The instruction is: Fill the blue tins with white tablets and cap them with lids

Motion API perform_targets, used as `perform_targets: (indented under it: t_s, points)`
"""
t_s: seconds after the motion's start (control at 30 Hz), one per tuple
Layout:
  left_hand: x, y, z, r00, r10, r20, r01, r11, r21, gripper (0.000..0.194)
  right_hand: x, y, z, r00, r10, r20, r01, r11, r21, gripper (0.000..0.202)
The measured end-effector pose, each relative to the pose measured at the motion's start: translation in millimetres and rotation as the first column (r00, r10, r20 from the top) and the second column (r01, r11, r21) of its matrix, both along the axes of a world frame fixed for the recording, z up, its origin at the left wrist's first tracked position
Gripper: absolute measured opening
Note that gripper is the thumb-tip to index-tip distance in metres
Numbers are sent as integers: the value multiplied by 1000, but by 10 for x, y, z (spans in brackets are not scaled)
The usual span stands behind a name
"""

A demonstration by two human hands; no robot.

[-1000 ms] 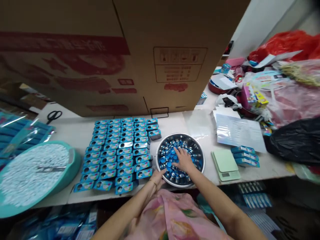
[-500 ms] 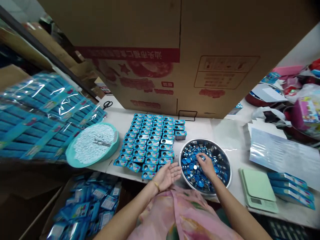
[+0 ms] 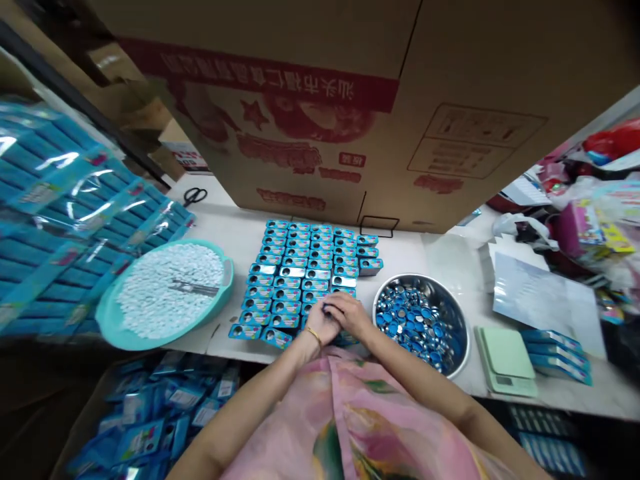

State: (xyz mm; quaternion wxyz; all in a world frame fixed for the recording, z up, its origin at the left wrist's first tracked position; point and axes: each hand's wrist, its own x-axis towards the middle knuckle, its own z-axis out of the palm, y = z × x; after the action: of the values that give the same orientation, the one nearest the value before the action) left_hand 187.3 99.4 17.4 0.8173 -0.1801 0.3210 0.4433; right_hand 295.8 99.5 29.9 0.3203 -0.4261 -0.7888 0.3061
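My left hand [image 3: 323, 325], with a yellow bangle at its wrist, is palm up over the front of the rows of small blue boxes [image 3: 287, 293]. The right hand [image 3: 351, 315] reaches across onto it, fingers closed on a small dark blue round piece [image 3: 327, 307], which looks like one of the blue metal caps. Most of my left fingers are hidden under the right hand. The boxes stand in several columns, each with a round hole in its top. To the right, a steel bowl [image 3: 469, 337] holds many loose blue and silver caps [image 3: 413, 320].
A turquoise basin [image 3: 113, 333] of white pieces, with tweezers [image 3: 193, 288] on top, stands left. Black scissors [image 3: 194, 196] lie behind it. A large carton [image 3: 300, 153] blocks the back. A green scale [image 3: 505, 360] and flat blue packs [image 3: 560, 357] are right; a box of blue packs [image 3: 150, 413] is below left.
My right hand has left the steel bowl and moved left, meeting my left hand over the boxes with a small blue piece. The whole view has shifted and tilted slightly.
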Motion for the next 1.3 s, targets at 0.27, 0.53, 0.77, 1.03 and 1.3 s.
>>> perform_targets:
  t_s: [0.27, 0.53, 0.77, 1.03, 1.3]
  points:
    - [-241, 128, -76, 997, -35, -65, 34, 999, -13, 15, 430, 284, 145, 963, -229, -145, 165, 920, -355, 21]
    - [-524, -318, 36, 982, -5, -191, -9, 997, -75, 17, 987, -462, -143, 989, -20, 144, 89, 864, -495, 20]
    - [-658, -612, 38, 961, -77, -264, 46, 991, -123, 22, 845, -978, -429, 908, 238, 344, -48, 876, -480, 28]
    - [-600, -680, 1, 956, -136, -258, 111, 988, -109, 23, 335, -1028, -866, 782, 324, 533, -48, 883, -466, 38]
    - [-511, -633, 78, 958, -156, -240, 128, 984, -125, 19, 517, -1037, -783, 841, 247, 481, 0, 890, -456, 15]
